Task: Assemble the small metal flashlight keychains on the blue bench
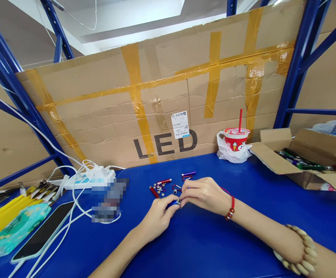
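My left hand (pixel 158 214) is closed around a small blue metal tube (pixel 172 204), which looks like a mini flashlight, its silver end pointing right. At that end, the fingers of my right hand (pixel 205 195) are pinched together; what they hold, if anything, is hidden. Just beyond my hands lie a red tube (pixel 164 181), a darker red tube (pixel 154 192) and a purple tube (pixel 189 174). Several button cells (pixel 159 192) are scattered between the red tubes. A small red clip (pixel 177 187) rests close to my right fingertips.
On the left are a phone (pixel 44 231), white cables (pixel 74 193), a power strip (pixel 98 175) and yellow packs (pixel 8 212). A red cup with a straw (pixel 236 139) stands at the back. An open carton (pixel 301 173) of tubes sits right. Cardboard (pixel 107 127) walls the back.
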Tool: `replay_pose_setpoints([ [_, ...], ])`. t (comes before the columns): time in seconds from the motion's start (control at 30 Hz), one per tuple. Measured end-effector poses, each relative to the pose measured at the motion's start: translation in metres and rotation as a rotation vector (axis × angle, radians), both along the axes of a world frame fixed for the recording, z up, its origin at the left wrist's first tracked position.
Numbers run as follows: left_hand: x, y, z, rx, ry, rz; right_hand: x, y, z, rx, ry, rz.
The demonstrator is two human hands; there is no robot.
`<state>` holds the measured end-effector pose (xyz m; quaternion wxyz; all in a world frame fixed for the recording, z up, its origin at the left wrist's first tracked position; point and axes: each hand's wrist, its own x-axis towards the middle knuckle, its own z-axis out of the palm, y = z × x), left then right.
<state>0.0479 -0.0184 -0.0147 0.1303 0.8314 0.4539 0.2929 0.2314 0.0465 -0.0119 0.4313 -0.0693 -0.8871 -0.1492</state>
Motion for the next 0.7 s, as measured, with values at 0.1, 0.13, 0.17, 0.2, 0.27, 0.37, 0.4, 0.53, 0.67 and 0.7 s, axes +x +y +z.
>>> replay_pose_setpoints([
  [0.1, 0.0004, -0.0009, -0.0005, -0.028, -0.045, -0.001, -0.0001, 0.0002, 0.0003, 0.022, 0.025, -0.011],
  [0.13, 0.0006, -0.0009, -0.0006, -0.032, -0.052, -0.002, 0.0, 0.0007, 0.0006, 0.025, 0.028, -0.012],
  [0.17, 0.0009, -0.0008, -0.0005, -0.036, -0.055, -0.004, 0.0003, 0.0013, 0.001, 0.024, 0.025, -0.011],
  [0.2, 0.0013, -0.0005, -0.0003, -0.038, -0.056, -0.005, 0.0008, 0.002, 0.0015, 0.022, 0.018, -0.007],
  [0.27, 0.0027, 0.0002, 0.0005, -0.047, -0.056, -0.003, 0.0026, 0.0033, 0.0029, 0.022, -0.003, -0.006],
  [0.37, 0.005, 0.0007, 0.0023, -0.042, -0.045, -0.003, 0.0059, 0.0035, 0.006, 0.034, -0.038, -0.026],
  [0.4, 0.0056, 0.0004, 0.0028, -0.034, -0.042, -0.009, 0.0067, 0.0031, 0.007, 0.04, -0.044, -0.034],
  [0.53, 0.0054, -0.0021, 0.0037, -0.02, -0.041, -0.024, 0.0059, 0.0003, 0.0083, 0.056, -0.033, -0.024],
  [0.67, 0.0034, -0.0038, 0.0018, -0.022, 0.025, -0.018, 0.0019, 0.0, 0.0038, 0.022, -0.037, 0.015],
  [0.7, 0.0028, -0.0037, 0.0009, -0.015, 0.036, -0.009, 0.0013, 0.0005, 0.0024, 0.002, -0.041, 0.02],
])
